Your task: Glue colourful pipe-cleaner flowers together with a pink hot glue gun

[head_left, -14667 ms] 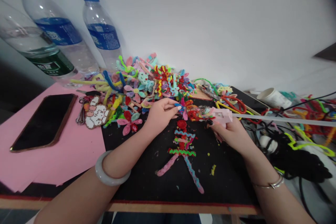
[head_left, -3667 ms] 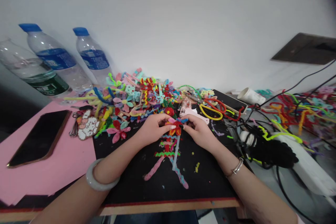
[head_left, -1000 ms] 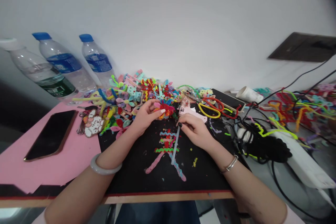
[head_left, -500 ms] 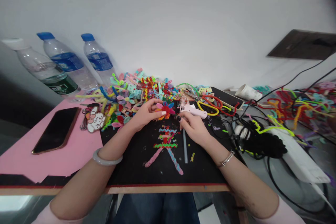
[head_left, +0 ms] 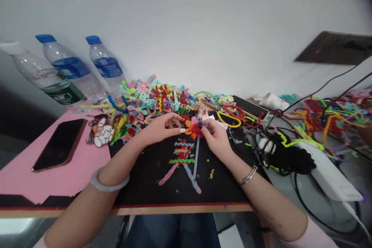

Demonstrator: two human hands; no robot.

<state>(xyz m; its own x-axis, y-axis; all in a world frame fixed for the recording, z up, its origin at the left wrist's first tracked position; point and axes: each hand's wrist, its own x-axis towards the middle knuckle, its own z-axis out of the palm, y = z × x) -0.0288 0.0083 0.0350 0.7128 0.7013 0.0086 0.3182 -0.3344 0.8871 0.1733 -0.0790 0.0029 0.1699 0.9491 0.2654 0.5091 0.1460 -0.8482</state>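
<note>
My left hand [head_left: 158, 130] and my right hand [head_left: 214, 135] both pinch a small red, orange and pink pipe-cleaner flower [head_left: 192, 128] just above the top of a pipe-cleaner figure [head_left: 182, 159] that lies flat on a black mat [head_left: 145, 178]. A clear glue stick [head_left: 197, 156] runs down from under my right fingers across the figure. A pink glue gun [head_left: 211, 119] lies just behind my right hand, partly hidden by it.
A heap of coloured pipe-cleaner pieces [head_left: 151, 102] fills the back of the mat. Water bottles [head_left: 106, 66] stand at the back left, a phone [head_left: 59, 143] and a keychain [head_left: 101, 135] on pink paper [head_left: 43, 174]. Cables, a power strip [head_left: 325, 170] and loose pipe cleaners lie right.
My right hand has come left off the glue gun and joined my left hand on the flower, which now sits lower, over the figure's top. The glue stick tilted slightly.
</note>
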